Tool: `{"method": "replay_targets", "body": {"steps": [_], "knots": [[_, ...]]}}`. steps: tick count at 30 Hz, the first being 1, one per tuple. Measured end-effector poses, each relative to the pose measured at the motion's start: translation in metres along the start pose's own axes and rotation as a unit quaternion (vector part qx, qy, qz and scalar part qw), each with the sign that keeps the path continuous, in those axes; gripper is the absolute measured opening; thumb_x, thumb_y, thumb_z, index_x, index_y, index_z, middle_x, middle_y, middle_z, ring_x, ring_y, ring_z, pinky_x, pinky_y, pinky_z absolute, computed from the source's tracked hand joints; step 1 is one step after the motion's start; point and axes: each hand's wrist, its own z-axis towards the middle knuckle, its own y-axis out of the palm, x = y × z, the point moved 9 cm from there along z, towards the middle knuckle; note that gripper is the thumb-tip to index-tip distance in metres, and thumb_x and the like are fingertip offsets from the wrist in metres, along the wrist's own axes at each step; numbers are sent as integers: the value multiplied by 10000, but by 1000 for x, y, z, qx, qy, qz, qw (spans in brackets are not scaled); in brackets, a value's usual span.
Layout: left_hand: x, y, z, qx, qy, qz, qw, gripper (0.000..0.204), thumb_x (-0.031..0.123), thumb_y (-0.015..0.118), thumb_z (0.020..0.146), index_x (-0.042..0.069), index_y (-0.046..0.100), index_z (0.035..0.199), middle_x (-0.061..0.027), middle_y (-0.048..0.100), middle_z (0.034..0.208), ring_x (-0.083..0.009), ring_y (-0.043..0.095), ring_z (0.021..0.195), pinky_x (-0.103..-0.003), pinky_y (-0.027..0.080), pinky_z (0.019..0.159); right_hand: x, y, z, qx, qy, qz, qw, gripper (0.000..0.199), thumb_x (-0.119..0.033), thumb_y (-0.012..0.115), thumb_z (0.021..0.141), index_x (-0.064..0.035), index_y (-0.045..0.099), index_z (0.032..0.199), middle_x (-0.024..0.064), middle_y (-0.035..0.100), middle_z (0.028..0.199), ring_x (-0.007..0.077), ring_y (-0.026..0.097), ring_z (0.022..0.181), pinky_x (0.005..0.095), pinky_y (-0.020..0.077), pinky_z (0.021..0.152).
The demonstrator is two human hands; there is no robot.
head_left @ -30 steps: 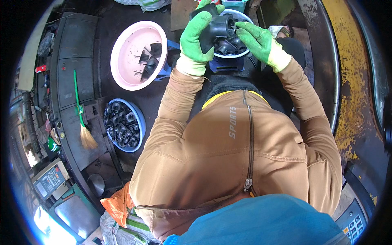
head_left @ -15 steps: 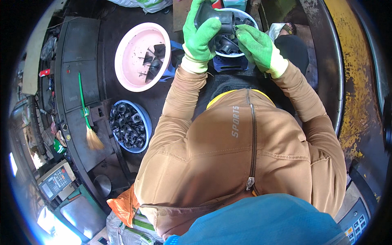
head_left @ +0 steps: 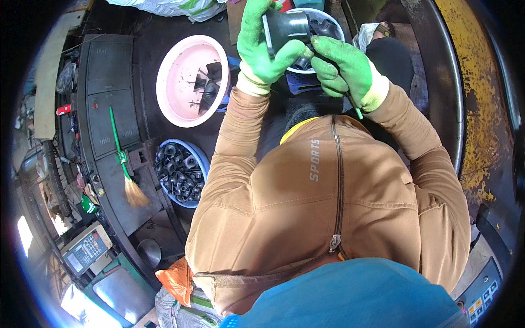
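My left hand (head_left: 261, 59), in a green glove, is closed round a black plastic pipe fitting (head_left: 289, 30). The piece has a short round tube and a wide flange at its left end. My right hand (head_left: 343, 66), gloved the same way, is closed with its fingertips at the fitting's right end. A thin green rod (head_left: 358, 112) sticks out below the right palm, and its other end is hidden in the glove. Behind the hands stands a pale blue basin (head_left: 339, 28) with more black parts, partly covered by the fitting and fingers.
A pink basin (head_left: 170, 63) with a few black parts stands left of my hands. Nearer, a blue basin (head_left: 201, 164) is full of black fittings. A broom (head_left: 134, 191) lies against grey metal cabinets (head_left: 109, 71). A yellow, worn machine side (head_left: 473, 71) is at the right.
The fitting has turned, so its flange now faces left and its tube points right. My right hand has curled more, and the green rod below it now shows clearly. The view has shifted slightly.
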Motion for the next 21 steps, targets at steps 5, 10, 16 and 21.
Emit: {"method": "replay_targets", "body": {"steps": [5,10,16,21], "knots": [[-5,-8,-11,48,5,-12,999,683,389,674,858,132,401,1429,-109,457,1388,-292,540,1182,-447,497,966,-18,26,3,-235,12,299,925,239,-296,420,1026,-81,522,1005,-66,324,572,55,294,418,232,251,406],[-70,-25,-43,231,-251,-395,853,708,616,539,870,215,387,1433,-176,493,1364,-420,546,1172,-616,500,908,-56,-21,16,-144,-140,365,909,319,-358,405,1031,-61,522,1027,-54,288,633,58,278,455,243,261,462],[-83,-19,-63,262,-305,-542,738,613,559,471,928,132,471,1367,-258,503,1319,-502,507,1179,-646,455,945,-30,-51,32,83,-160,127,975,295,-380,532,974,-92,564,1028,-37,462,694,58,313,474,225,251,457],[-93,-33,-90,315,-380,-452,743,503,426,454,976,39,533,1288,-176,582,1256,-331,581,1150,-488,485,984,-33,-35,45,168,-197,-134,956,304,-310,620,927,-87,631,1133,-17,567,792,47,403,513,208,297,449]]}}
